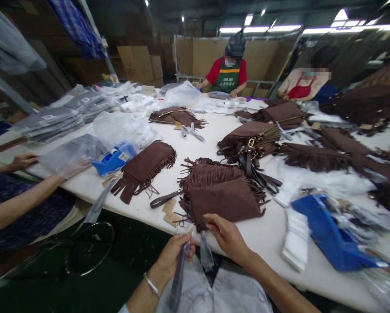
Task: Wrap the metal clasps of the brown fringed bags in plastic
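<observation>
Head view: looking down over the near edge of a white table (214,134), where the person's two bare hands are working close together
Left hand (175,258): closing around a clear plastic sleeve (179,274), which is hanging down below the table edge; a metal bracelet (151,284) is sitting on the wrist
Right hand (227,237): curling its fingers and, as far as I am seeing, pinching the upper part of the same sleeve, just beside the left hand
Brown fringed bag (227,202): lying flat on the table directly beyond both hands, its near edge touching or almost touching the right hand; a second fringed bag (211,174) is lying partly under it
Paper tags (169,211): lying to the left of this bag, beside a loose strap (162,199)
Co-worker's hand (74,167): reaching over the table from the left under a plastic bag, near a blue tape dispenser (113,160)
Doing it well: I am judging the sleeve to be thin and slippery, so each hand should be pinching one layer only, pulling the mouth apart gently and holding it level with the table edge
Risk: the fringe and the strap are looking loose, so they may be catching on the sleeve's edge if the mouth is not opening wide
</observation>
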`<state>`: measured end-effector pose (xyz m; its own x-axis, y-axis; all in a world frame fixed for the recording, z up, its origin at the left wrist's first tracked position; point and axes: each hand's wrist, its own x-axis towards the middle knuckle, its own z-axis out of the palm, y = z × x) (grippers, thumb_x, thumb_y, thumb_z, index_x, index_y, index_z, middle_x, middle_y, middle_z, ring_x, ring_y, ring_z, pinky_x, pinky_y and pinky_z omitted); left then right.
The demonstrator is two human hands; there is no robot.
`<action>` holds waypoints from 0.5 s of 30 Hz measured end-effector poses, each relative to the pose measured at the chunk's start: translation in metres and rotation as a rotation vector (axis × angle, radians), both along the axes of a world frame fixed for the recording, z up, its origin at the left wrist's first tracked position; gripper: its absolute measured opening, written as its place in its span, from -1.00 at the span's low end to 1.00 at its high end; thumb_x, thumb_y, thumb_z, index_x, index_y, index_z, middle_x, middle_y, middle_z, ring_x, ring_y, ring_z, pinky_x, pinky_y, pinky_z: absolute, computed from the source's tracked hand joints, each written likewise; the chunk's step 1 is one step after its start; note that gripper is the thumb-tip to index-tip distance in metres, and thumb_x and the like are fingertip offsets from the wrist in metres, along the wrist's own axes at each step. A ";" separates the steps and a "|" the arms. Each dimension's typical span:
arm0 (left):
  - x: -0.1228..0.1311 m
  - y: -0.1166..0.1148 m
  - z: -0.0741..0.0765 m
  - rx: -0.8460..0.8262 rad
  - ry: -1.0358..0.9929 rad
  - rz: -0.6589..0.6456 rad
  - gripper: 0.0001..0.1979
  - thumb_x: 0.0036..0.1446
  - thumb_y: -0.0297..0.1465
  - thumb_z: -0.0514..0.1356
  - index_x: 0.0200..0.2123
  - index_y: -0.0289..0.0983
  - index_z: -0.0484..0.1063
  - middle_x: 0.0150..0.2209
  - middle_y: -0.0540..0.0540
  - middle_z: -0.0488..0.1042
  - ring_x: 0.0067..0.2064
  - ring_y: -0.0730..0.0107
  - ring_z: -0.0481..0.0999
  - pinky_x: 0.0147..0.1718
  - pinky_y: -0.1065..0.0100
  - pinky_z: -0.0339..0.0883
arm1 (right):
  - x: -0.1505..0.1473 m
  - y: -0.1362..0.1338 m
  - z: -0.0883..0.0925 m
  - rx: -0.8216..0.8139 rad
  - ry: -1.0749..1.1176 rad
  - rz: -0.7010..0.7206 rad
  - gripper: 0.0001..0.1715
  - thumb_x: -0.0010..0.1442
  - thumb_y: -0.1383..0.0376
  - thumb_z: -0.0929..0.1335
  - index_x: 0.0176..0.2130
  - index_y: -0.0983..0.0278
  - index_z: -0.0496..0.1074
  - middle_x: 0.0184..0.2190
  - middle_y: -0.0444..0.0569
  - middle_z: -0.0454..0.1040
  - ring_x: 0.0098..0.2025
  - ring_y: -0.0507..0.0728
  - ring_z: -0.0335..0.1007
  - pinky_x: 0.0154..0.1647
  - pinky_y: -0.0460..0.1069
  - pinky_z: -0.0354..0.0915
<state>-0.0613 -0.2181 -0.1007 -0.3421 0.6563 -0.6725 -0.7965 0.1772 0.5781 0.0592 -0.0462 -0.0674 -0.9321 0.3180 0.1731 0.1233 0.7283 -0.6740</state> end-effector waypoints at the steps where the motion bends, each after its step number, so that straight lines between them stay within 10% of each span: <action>1: 0.000 -0.002 0.001 0.004 0.032 -0.033 -0.73 0.08 -0.25 0.26 -0.44 -0.39 0.44 -0.54 -0.10 0.46 -0.60 0.50 0.40 -0.61 0.48 0.28 | 0.009 0.008 0.003 0.110 -0.004 -0.064 -0.61 0.28 0.38 0.19 0.10 0.23 0.26 -0.08 0.06 0.47 -0.07 0.14 0.42 -0.06 0.02 0.32; 7: -0.005 -0.001 0.014 -0.013 0.037 -0.112 -0.49 0.07 -0.05 0.22 -0.23 -0.45 0.48 -0.43 -0.22 0.52 -0.59 0.49 0.40 -0.61 0.47 0.30 | 0.047 0.056 -0.014 0.732 -0.165 -0.016 -0.42 0.19 0.44 0.29 0.20 0.30 0.21 0.23 0.20 0.21 0.21 0.31 0.15 0.08 0.20 0.21; 15: -0.013 0.000 0.061 0.116 0.251 -0.257 -0.61 0.11 -0.17 0.22 -0.21 -0.43 0.50 -0.50 -0.18 0.53 -0.60 0.49 0.42 -0.59 0.51 0.23 | 0.039 0.073 -0.001 0.833 -0.074 0.052 -0.61 0.24 0.51 0.19 0.01 0.36 0.39 -0.02 0.17 0.44 -0.02 0.24 0.33 -0.02 0.13 0.24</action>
<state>-0.0738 -0.2185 -0.0396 -0.3008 0.8090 -0.5051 -0.5654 0.2752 0.7776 0.0984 0.0272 -0.0679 -0.9603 0.0694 0.2700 0.0984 0.9906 0.0953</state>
